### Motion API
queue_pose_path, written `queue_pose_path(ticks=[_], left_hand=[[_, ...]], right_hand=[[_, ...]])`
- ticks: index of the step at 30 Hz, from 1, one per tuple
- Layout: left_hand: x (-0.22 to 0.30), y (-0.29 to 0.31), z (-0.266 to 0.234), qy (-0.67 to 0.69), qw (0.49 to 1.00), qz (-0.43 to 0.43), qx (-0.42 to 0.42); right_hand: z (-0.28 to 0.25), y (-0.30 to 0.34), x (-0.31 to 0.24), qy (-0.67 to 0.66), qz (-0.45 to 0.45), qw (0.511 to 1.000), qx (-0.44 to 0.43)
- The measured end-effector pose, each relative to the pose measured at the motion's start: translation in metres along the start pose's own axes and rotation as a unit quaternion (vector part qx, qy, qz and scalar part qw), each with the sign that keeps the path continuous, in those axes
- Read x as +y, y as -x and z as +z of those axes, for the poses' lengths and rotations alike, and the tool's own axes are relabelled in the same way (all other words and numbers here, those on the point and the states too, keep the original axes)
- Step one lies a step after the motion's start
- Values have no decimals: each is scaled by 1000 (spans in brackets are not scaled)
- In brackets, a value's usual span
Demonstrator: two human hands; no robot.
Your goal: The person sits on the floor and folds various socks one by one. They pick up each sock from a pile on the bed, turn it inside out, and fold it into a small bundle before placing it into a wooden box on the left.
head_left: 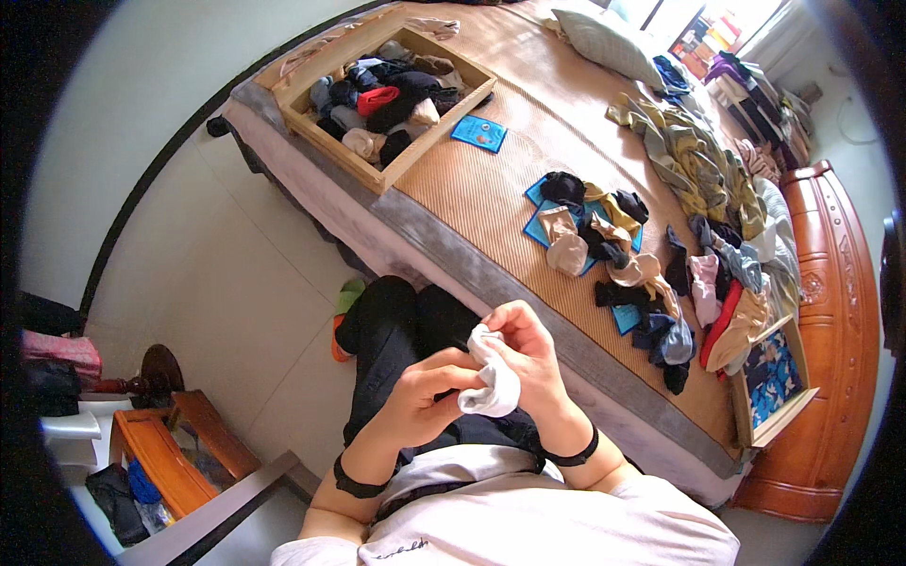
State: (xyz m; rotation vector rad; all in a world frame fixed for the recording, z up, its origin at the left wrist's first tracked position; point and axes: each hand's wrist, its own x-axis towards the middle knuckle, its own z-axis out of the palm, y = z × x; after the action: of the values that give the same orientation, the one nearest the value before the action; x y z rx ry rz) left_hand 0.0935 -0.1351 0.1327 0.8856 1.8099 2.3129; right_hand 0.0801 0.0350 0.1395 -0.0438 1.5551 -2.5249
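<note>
A bunched white sock (493,389) is held between my two hands, above my lap. My left hand (429,396) has its fingers closed on the sock's left side. My right hand (528,363) pinches the upper end with thumb and fingertips, and its palm side is partly hidden. To the right of my hands, on the bed (453,208), lies a loose spread of socks and small garments in black, beige, pink and red, including a beige piece (566,255) on blue flat packets.
A wooden drawer (340,162) filled with rolled socks sits on the bed's far left corner, beside a blue packet (478,134). A second wooden box (788,415) with blue patterned cloth stands near the carved headboard (830,283). A wooden stool (165,462) is at lower left.
</note>
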Motion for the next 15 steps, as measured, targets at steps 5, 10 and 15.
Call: queue_pose_path(ticks=[5,10,15], left_hand=[[-3,2,5,49,997,-16,64],[-17,1,12,230,969,-42,79],[-18,11,9,283,936,-158,137]], right_hand=[[6,1,-1,267,-203,939,77],[10,3,-6,407,-299,861,68],[8,3,-3,284,-256,920,85]])
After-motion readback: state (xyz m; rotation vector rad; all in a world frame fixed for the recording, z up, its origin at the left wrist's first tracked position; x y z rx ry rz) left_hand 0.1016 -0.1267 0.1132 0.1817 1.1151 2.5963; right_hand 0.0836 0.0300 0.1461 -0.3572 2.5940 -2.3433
